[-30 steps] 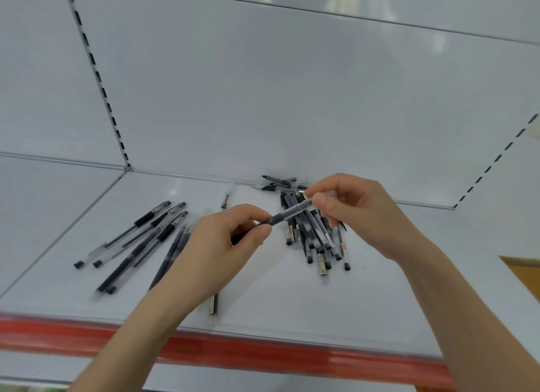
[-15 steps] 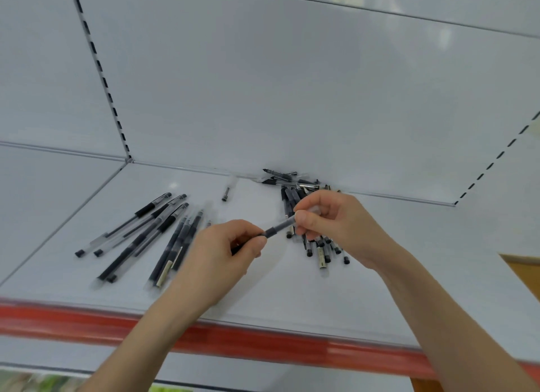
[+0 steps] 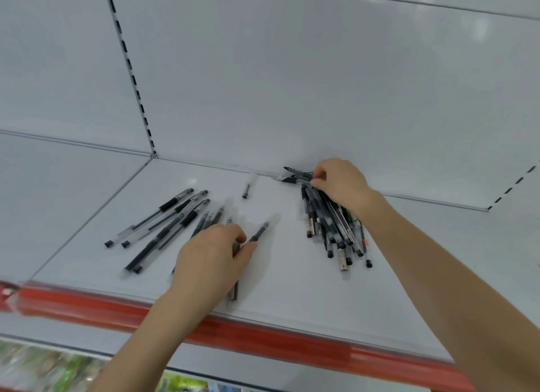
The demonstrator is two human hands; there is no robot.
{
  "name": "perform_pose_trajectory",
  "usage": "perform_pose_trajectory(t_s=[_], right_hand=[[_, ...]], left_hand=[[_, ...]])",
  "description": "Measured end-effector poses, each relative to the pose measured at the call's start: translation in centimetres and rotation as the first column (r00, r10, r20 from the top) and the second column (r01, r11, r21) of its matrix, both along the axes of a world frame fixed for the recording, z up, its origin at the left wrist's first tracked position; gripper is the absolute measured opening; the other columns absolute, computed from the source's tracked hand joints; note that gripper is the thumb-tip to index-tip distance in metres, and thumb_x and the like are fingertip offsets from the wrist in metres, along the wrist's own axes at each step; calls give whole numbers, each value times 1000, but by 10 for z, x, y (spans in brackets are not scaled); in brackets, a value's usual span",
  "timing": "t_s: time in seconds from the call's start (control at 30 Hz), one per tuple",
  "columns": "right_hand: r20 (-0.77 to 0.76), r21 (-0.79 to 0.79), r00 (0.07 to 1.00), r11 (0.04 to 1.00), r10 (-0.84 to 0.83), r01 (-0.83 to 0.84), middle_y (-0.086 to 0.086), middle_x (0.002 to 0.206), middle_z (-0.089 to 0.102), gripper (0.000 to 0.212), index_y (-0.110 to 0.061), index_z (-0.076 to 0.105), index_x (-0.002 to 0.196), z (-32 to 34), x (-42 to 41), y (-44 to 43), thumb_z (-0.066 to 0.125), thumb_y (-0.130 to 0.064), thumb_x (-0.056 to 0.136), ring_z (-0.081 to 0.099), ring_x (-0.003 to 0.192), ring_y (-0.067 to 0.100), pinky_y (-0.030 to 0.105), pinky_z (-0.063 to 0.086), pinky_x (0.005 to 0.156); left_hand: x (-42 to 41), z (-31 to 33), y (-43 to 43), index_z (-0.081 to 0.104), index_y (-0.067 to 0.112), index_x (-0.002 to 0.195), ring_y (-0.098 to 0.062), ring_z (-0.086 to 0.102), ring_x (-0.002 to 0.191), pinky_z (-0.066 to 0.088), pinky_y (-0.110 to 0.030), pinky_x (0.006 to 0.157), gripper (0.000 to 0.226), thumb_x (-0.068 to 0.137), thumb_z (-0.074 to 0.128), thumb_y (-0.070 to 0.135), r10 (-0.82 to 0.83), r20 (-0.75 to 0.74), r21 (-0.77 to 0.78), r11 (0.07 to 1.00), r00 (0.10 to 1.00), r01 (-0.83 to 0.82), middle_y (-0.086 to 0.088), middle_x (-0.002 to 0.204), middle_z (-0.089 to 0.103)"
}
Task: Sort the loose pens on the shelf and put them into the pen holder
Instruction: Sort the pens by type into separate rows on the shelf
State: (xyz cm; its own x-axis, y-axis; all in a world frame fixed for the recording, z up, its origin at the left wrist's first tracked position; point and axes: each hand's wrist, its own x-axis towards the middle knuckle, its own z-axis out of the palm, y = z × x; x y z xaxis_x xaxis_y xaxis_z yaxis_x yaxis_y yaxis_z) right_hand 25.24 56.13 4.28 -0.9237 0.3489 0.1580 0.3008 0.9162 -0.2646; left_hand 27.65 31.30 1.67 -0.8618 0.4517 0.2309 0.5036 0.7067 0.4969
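Black gel pens lie on a white shelf (image 3: 277,277). A sorted row of pens (image 3: 163,225) lies at the left, and a loose pile of pens (image 3: 330,225) at the right. My left hand (image 3: 210,257) is low over the row's right end, fingers closed on a single pen (image 3: 258,231) that points up and right. My right hand (image 3: 342,184) reaches to the back wall, fingertips pinching pens (image 3: 295,175) lying along the shelf's rear edge. No pen holder is in view.
A lone pen cap (image 3: 247,191) lies near the back between the two groups. A red price strip (image 3: 263,336) runs along the shelf's front edge. A slotted upright (image 3: 131,76) divides the back panel at the left.
Both hands held one pen between them in mid-air. My right hand has let go and reached back to the rear pens; my left hand has carried the pen down and left toward the row.
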Motion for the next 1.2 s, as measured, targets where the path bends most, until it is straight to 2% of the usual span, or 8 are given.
perform_pose_trajectory(t_s=[0.2,0.33,0.53,0.8,0.87,0.97,1.1,1.2], right_hand=[[172,28,984,999,-37,32,16,98,68,25,0,66,96,0,-5,2,60,-23,87,63,91,32,37,49,77],[196,69,980,997,-36,23,12,93,65,24,-2,65,95,0,-8,-1,59,-23,86,61,85,29,30,45,66],[208,69,978,998,-20,6,13,91,64,23,-2,65,98,-1,-6,-3,54,-20,89,60,84,30,26,41,63],[-103,-195,995,981,1,-21,3,98,65,13,-11,64,96,9,17,10,59,-18,86,58,93,18,28,46,84],[-219,-295,976,954,-14,-52,-1,91,62,9,-12,63,93,13,26,9,60,-17,86,56,86,13,17,43,75],[-397,-375,916,922,-68,-94,-11,82,59,2,-18,60,88,19,40,5,60,-16,87,55,78,4,5,39,68],[-523,-458,845,873,-110,-170,-13,83,62,11,-25,56,85,30,64,-8,58,-16,89,59,83,3,17,47,75],[-504,-515,857,833,-103,-203,-6,76,62,16,-28,53,82,35,85,-21,52,-15,92,60,76,12,27,49,74]], left_hand=[[-22,6,-1,63,17,91,-15,52,75,36,-26,60,23,89,51,37,18,12,25,1000,1000,-19,7,77,58],[-54,15,10,64,14,94,-21,56,86,41,-28,70,22,90,50,31,51,-7,29,998,999,-51,0,88,63],[-93,18,48,63,9,95,-26,56,94,39,-28,72,24,89,51,29,41,-22,-122,992,999,-44,-7,101,64],[-113,5,74,60,7,96,-30,58,95,40,-30,71,18,86,52,20,-10,28,-272,962,1000,17,-10,106,63],[-112,6,75,62,7,94,-30,59,94,44,-32,73,17,87,50,17,-36,73,-201,978,997,50,-11,102,65],[-107,13,73,65,6,92,-22,59,88,45,-28,73,15,88,54,16,-127,159,93,989,979,114,-6,93,66],[-88,29,65,64,10,86,-8,61,71,43,-13,63,8,88,56,10,-299,241,455,875,923,165,0,76,65],[-73,39,58,64,13,88,2,62,68,48,-14,69,12,90,53,8,-384,274,578,799,882,168,1,78,68]])
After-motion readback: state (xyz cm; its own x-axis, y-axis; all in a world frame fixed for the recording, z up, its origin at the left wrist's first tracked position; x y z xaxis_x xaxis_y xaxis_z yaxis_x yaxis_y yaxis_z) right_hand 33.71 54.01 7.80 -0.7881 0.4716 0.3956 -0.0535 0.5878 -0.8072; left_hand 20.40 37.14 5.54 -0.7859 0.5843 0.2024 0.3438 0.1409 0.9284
